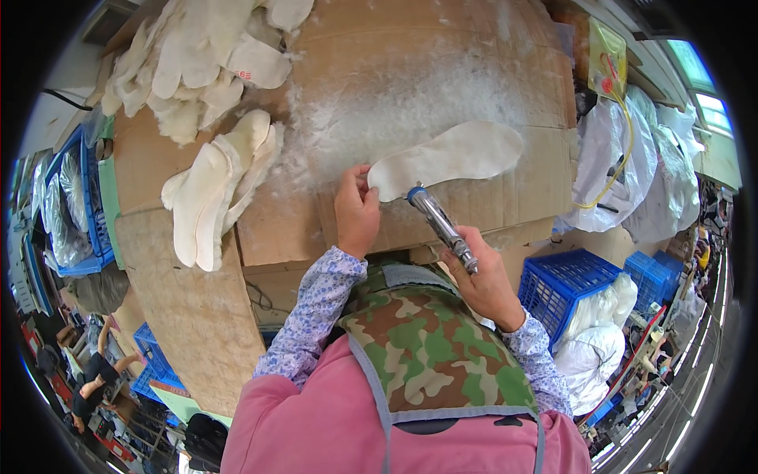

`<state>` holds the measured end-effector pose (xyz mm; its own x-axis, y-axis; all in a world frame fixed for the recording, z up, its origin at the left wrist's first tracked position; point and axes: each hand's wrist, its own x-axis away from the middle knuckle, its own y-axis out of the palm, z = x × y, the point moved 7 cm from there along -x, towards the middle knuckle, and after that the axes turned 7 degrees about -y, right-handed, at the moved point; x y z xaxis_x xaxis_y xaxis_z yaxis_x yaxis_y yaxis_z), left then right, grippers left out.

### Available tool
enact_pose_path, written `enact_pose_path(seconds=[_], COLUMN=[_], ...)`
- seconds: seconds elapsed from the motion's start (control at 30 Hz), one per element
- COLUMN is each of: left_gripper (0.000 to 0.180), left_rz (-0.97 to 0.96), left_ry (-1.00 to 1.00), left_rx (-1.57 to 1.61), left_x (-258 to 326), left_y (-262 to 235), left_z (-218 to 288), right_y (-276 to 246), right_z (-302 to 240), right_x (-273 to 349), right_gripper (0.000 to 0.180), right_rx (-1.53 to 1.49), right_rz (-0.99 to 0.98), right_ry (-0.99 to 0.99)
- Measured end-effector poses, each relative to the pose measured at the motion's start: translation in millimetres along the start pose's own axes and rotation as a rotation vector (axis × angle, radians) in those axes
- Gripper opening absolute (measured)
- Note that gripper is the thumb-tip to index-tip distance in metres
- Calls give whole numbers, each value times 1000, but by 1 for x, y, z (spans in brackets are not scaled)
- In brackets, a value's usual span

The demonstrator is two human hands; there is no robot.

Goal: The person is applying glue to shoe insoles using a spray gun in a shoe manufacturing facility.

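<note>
A cream-white fuzzy shoe insole [454, 156] lies flat on the cardboard-covered table [371, 47] in front of me. My left hand [357, 212] pinches its narrower left end between thumb and fingers. In my right hand [483, 276] is a silver, cylinder-shaped metal hand tool [444, 227] with a blue ring near its tip. That tip points up and left, close to the insole's lower edge; whether it touches cannot be made out. Left of my hands rests a small stack of insoles [213, 197].
A larger heap of insoles [209, 59] covers the table's far left, one bearing a red mark. White fluff [442, 87] is scattered over the cardboard. Blue crates [564, 288] and clear plastic bags [624, 166] stand at the right. Another person [95, 383] is at the far lower left.
</note>
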<state>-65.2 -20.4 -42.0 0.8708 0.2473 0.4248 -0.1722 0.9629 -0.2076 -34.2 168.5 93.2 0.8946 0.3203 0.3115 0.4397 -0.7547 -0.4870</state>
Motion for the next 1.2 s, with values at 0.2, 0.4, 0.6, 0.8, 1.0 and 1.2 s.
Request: enact_pose_path(seconds=[0.2,0.4,0.6,0.8,1.0,1.2], left_gripper=[29,32,33,33,33,34], left_rz=[7,-27,-47,-33,-71,-78], left_ry=[-45,-37,5,-53,-48,-58], left_rx=[73,53,44,101,96,90], left_x=[2,3,3,5,5,6], left_y=[0,1,2,3,5,5], left_z=[1,0,-2,3,2,6], right_y=[-15,-29,-47,-67,-81,-95], right_z=[12,22,29,35,45,54], right_x=[1,1,1,0,3,6], right_gripper=[29,28,25,24,24,23], right_rx=[-17,-20,-50,-10,4,16], right_rz=[74,127,191,239,274,342], right_ry=[17,35,66,70,130,115])
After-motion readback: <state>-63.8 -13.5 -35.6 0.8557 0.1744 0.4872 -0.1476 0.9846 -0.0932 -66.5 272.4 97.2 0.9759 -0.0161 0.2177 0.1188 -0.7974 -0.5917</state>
